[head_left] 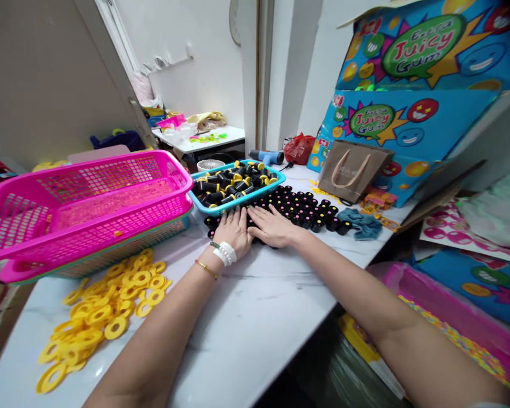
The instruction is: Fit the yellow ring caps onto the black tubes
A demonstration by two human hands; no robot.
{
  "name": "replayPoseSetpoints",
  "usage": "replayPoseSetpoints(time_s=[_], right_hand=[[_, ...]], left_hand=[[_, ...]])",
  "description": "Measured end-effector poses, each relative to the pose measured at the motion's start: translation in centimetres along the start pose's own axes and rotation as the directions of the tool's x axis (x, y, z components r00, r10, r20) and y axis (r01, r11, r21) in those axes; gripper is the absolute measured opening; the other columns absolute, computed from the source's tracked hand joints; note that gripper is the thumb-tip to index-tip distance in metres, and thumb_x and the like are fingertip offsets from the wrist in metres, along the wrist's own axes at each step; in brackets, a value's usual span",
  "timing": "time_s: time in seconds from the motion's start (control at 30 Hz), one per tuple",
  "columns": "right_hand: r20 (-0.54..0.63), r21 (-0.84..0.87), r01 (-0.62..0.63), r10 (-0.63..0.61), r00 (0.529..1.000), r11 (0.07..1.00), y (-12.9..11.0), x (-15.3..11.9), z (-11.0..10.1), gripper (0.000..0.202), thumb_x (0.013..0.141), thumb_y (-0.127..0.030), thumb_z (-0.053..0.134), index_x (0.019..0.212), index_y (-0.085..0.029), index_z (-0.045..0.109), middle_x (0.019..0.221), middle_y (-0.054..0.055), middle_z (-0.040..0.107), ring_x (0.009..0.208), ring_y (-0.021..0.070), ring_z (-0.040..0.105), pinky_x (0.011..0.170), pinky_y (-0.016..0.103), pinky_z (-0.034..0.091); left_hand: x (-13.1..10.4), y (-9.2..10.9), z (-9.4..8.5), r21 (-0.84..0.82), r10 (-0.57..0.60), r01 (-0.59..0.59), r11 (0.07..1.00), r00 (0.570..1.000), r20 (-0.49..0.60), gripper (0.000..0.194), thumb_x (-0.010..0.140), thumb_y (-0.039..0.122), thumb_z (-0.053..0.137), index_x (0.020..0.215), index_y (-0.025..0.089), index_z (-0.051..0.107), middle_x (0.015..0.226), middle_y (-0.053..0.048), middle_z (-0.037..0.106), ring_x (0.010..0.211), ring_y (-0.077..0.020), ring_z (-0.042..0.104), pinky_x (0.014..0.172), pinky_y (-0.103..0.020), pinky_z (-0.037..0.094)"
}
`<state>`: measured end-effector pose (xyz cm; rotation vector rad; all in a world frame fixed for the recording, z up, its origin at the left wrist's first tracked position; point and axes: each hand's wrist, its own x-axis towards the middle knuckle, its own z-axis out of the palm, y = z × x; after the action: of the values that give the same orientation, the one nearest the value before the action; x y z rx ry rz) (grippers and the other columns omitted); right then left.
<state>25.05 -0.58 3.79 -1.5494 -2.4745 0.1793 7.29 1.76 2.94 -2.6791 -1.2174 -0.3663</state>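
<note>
Both of my hands lie side by side, palms down, on a cluster of small black cylindrical pieces (297,207) standing on the white marbled table. My left hand (233,231) rests flat at the near left part of the cluster, fingers stretched forward. Beside it, my right hand (272,226) is also flat, with its thumb next to the left hand. Many of the pieces have pink or yellow dots on top; those beneath my palms are hidden. Just beyond my fingertips stands a turquoise basket (215,210) full of black cylinders with yellow ends (238,181).
Stacked pink baskets (85,249) stand at the left, behind a pile of yellow rings (106,300). A blue heat gun or similar tool (267,157), a brown paper bag (352,170), a blue cloth (360,222) and large blue gum cartons (412,113) stand at the back right.
</note>
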Motion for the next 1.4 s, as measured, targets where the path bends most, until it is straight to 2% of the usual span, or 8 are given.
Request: replayPoseSetpoints(time_s=[0.23,0.4,0.6,0.73,0.87,0.97,1.13,1.4], right_hand=[[0.01,-0.041,0.02,-0.02,1.0,0.999,-0.2,0.0,0.6,0.081,0.094,-0.066,0.017,0.153,-0.011,0.016,0.158,0.012,0.016,0.146,0.0302,0.014,0.117,0.056,0.002],[-0.007,0.028,0.024,-0.024,1.0,0.999,-0.2,0.3,0.6,0.082,0.094,-0.066,0.022,0.152,-0.009,0.021,0.157,0.015,0.02,0.145,0.0327,0.017,0.115,0.06,0.003],[-0.113,0.129,0.014,0.001,0.994,0.992,-0.2,0.6,-0.1,0.067,0.096,-0.065,0.021,0.145,-0.024,0.042,0.152,0.009,0.035,0.142,0.0309,0.027,0.113,0.062,0.01],[-0.322,0.207,0.008,0.06,0.945,0.978,-0.7,-1.4,-1.5,0.067,0.099,-0.057,0.011,0.136,-0.02,0.054,0.145,0.01,0.046,0.141,0.0258,0.031,0.116,0.057,0.009],[-0.634,0.34,0.135,0.121,0.764,0.931,-2.2,-5.7,-1.6,0.049,0.1,-0.051,0.031,0.116,-0.022,0.067,0.127,0.007,0.063,0.126,0.0231,0.051,0.114,0.047,0.028],[-0.68,0.486,0.045,0.345,0.647,0.873,-2.7,-9.0,0.2,0.037,0.097,-0.047,0.042,0.106,-0.022,0.069,0.111,0.008,0.069,0.107,0.0229,0.062,0.099,0.041,0.045],[-0.551,0.664,-0.141,0.608,0.571,0.734,-1.9,-11.4,3.6,0.037,0.092,-0.05,0.049,0.104,-0.018,0.064,0.094,0.009,0.07,0.085,0.0225,0.066,0.078,0.037,0.053],[-0.458,0.57,-0.328,0.623,0.634,0.753,-2.0,-11.7,4.6,0.031,0.089,-0.042,0.057,0.109,-0.019,0.057,0.091,0.006,0.064,0.081,0.0201,0.061,0.078,0.036,0.051]], left_hand=[[-0.1,-0.2,0.9,-0.141,-0.059,0.052,0.989,0.997,-0.043,0.066,0.096,0.045,0.028,0.146,0.003,0.031,0.15,-0.018,0.036,0.14,-0.0351,0.028,0.116,-0.051,0.016],[0.6,-0.6,0.8,-0.217,-0.017,-0.006,0.976,0.994,-0.105,0.061,0.091,0.038,0.043,0.142,0.004,0.039,0.146,-0.019,0.043,0.134,-0.0349,0.038,0.112,-0.051,0.026],[0.1,-1.9,-1.6,-0.313,-0.074,-0.024,0.949,0.952,-0.298,0.029,0.093,0.032,0.043,0.101,0.018,0.068,0.111,-0.009,0.068,0.107,-0.0198,0.059,0.1,-0.033,0.04],[-2.2,-3.6,-2.1,-0.412,-0.409,0.235,0.88,0.816,-0.409,0.039,0.093,0.041,0.038,0.073,0.017,0.062,0.081,-0.01,0.064,0.086,-0.0215,0.06,0.089,-0.035,0.044],[-3.6,-5.8,-0.6,-0.543,-0.694,0.468,0.697,0.631,-0.347,0.033,0.093,0.038,0.035,0.084,0.018,0.059,0.087,-0.011,0.065,0.091,-0.0235,0.061,0.085,-0.035,0.046],[-3.1,-6.9,0.5,-0.606,-0.803,0.572,0.553,0.561,-0.202,0.036,0.093,0.039,0.032,0.089,0.018,0.061,0.084,-0.013,0.068,0.089,-0.0275,0.064,0.08,-0.037,0.048],[-2.1,-6.7,0.6,-0.644,-0.814,0.609,0.463,0.58,-0.037,0.049,0.096,0.048,0.025,0.097,0.018,0.064,0.086,-0.014,0.072,0.091,-0.0305,0.067,0.082,-0.04,0.05],[-3.8,-4.9,1.2,-0.727,-0.766,0.543,0.42,0.642,0.036,0.065,0.095,0.058,0.02,0.115,0.014,0.064,0.115,-0.016,0.067,0.115,-0.0315,0.058,0.098,-0.041,0.042]])
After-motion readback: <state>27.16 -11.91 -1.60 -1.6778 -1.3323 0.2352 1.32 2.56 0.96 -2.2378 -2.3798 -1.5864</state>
